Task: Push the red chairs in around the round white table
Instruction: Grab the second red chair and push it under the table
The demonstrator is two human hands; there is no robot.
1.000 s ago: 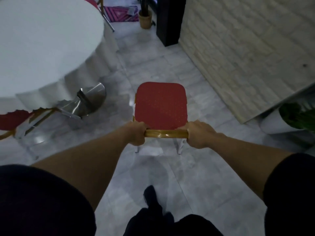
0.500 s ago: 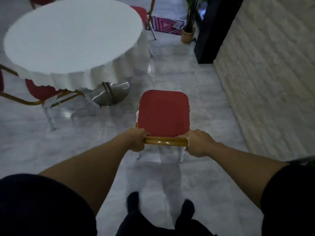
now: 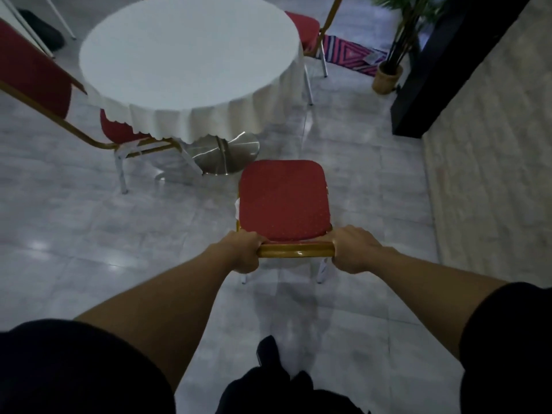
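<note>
A red chair [image 3: 283, 200] with a gold frame stands in front of me, a little short of the round white table [image 3: 188, 52]. My left hand [image 3: 243, 251] grips the left end of its gold top rail, and my right hand [image 3: 354, 249] grips the right end. The seat's front edge is close to the table's steel base [image 3: 227, 153], outside the hanging cloth. Another red chair [image 3: 119, 130] has its seat tucked under the table's left side. A third red chair [image 3: 304, 29] stands at the table's far right.
A pale brick wall [image 3: 490, 162] runs along the right, with a black pillar [image 3: 442, 61] beyond it. A potted plant [image 3: 388, 79] and a patterned rug [image 3: 349, 53] lie at the far right. A red chair back [image 3: 33, 73] rises at the left edge. The floor is grey tile.
The chair in my hands has come nearer to the table and turned toward it. The whole tabletop and the far chairs have come into view.
</note>
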